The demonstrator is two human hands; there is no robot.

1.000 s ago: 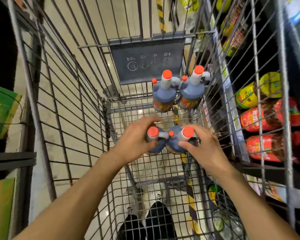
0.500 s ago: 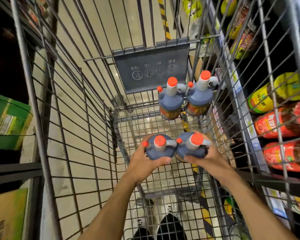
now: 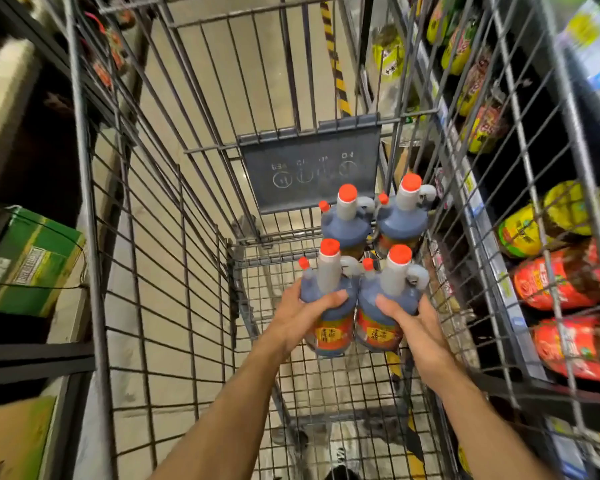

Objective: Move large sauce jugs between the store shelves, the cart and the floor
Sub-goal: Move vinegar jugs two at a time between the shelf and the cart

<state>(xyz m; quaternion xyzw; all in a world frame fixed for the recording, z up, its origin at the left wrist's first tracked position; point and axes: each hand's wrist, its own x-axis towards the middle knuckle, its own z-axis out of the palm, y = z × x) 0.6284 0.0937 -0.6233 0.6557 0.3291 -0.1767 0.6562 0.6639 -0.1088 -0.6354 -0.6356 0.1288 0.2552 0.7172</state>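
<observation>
Two dark sauce jugs with orange caps and red labels stand side by side inside the wire cart [image 3: 160, 306]. My left hand [image 3: 303, 315] grips the left jug [image 3: 329, 303] around its shoulder. My right hand [image 3: 409, 327] grips the right jug [image 3: 385, 306] the same way. Just beyond them, against the cart's far end, stand two more of the same jugs: a left one [image 3: 347, 223] and a right one [image 3: 404, 216], both upright and untouched.
A dark plastic flap [image 3: 309, 168] closes the cart's far end. Store shelves on the right hold red bottles [image 3: 561, 278] and yellow-green ones [image 3: 548, 220]. On the left sit a green carton [image 3: 25, 261] and a shelf edge [image 3: 35, 358]. My shoes [image 3: 336, 469] show below.
Both hands slid from the jug tops down to their shoulders and front. The pair of jugs moved forward in the cart toward the far pair, and the view tilted up.
</observation>
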